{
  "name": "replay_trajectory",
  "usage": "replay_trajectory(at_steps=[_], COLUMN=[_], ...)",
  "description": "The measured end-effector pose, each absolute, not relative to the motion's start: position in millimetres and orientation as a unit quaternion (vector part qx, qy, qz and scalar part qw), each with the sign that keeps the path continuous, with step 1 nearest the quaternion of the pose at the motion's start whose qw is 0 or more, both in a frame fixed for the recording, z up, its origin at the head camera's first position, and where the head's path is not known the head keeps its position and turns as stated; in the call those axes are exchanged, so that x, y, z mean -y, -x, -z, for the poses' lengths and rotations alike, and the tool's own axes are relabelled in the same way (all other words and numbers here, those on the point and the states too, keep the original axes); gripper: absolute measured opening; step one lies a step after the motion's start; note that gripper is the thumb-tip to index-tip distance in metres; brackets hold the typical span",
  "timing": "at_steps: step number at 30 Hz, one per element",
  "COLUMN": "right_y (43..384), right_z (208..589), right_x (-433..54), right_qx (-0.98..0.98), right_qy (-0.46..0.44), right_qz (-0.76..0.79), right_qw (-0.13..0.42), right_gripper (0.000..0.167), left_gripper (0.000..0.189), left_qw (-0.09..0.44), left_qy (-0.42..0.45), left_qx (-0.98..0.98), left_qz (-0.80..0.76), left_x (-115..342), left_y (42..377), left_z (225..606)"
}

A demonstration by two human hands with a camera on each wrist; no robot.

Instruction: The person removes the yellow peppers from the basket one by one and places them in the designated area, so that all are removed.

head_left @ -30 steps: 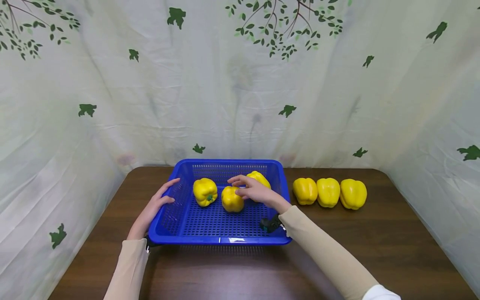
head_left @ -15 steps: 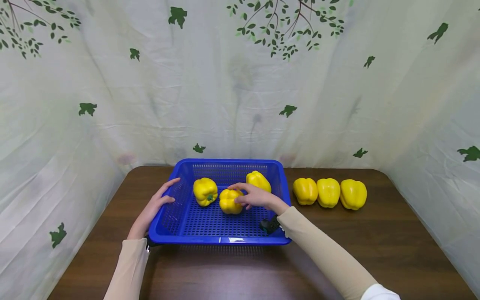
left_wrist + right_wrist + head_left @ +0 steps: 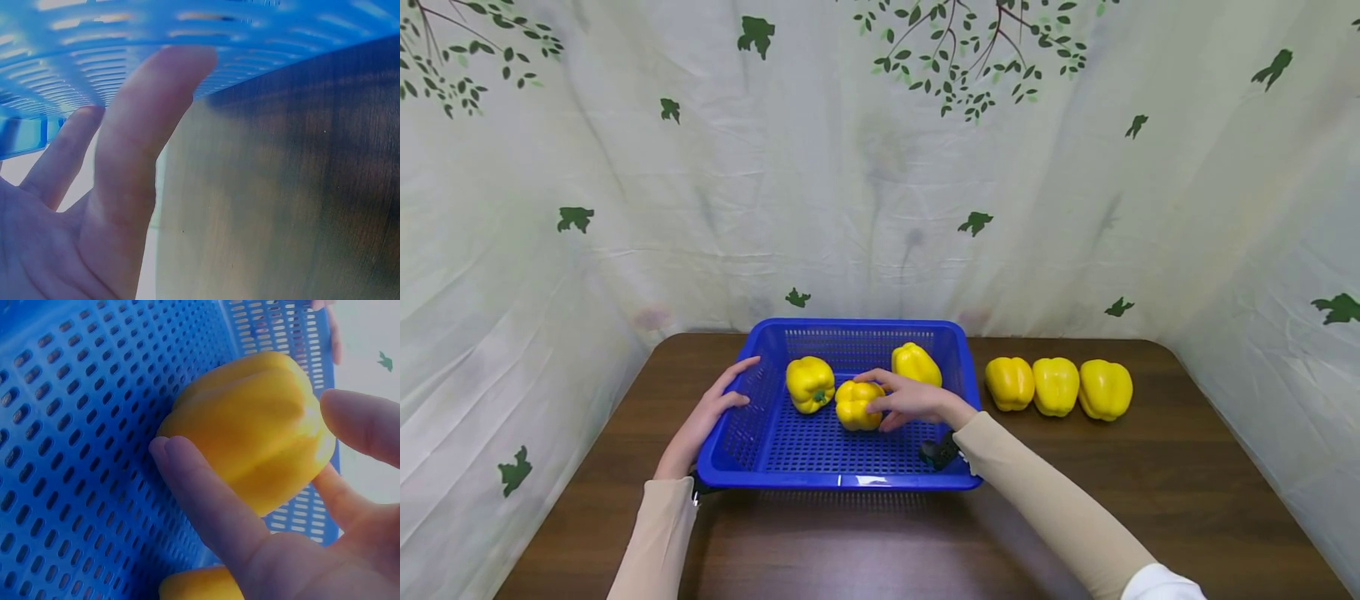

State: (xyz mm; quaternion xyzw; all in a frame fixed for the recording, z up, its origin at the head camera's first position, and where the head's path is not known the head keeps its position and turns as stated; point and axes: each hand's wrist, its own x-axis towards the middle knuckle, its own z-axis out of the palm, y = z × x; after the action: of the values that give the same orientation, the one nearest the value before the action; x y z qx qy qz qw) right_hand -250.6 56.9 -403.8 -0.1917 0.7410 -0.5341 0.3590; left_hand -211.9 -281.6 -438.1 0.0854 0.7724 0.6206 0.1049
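Note:
A blue plastic basket (image 3: 880,481) with perforated walls stands on the table, three yellow bell peppers inside. My left hand (image 3: 706,421) rests at its left rim, thumb and forefinger laid over the edge; the left wrist view shows these fingers (image 3: 128,144) fairly straight against the blue plastic. My right hand (image 3: 917,398) reaches in over the right side and holds the middle bell pepper (image 3: 857,407), fingers and thumb around it. In the right wrist view that bell pepper (image 3: 250,425) sits between thumb and fingers. The other two are a left pepper (image 3: 810,383) and a back-right pepper (image 3: 916,364).
Three more yellow bell peppers stand in a row right of the basket: a near one (image 3: 1010,383), a middle one (image 3: 1056,387) and an outer one (image 3: 1106,389). Brown wooden table (image 3: 820,550) lies under everything. A leaf-patterned curtain (image 3: 880,208) encloses the back and sides.
My right hand has moved slightly left and toward me, with the middle bell pepper shifting and turning toward the left pepper. The left hand and basket have stayed in place.

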Motion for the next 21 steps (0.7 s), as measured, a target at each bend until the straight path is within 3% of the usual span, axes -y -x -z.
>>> replay_trajectory(at_steps=[8, 15, 21], right_y=[252.9, 250.3, 249.2], right_z=[408.2, 408.6, 412.5], right_x=[-53.6, -51.0, -49.1], right_qx=[-0.756, -0.75, -0.758], right_qy=[0.209, 0.226, 0.233], right_qz=[0.539, 0.503, 0.492], right_qw=[0.308, 0.366, 0.36], right_gripper=[0.036, 0.03, 0.027], left_gripper=[0.058, 0.058, 0.058], left_qw=[0.107, 0.105, 0.101], left_qy=[-0.086, -0.08, -0.083], left_qx=[-0.77, -0.774, -0.777], left_qz=[-0.623, -0.62, -0.616], left_x=[281.6, 281.2, 281.2], left_y=[212.6, 212.9, 212.2], left_z=[438.0, 438.9, 438.8])
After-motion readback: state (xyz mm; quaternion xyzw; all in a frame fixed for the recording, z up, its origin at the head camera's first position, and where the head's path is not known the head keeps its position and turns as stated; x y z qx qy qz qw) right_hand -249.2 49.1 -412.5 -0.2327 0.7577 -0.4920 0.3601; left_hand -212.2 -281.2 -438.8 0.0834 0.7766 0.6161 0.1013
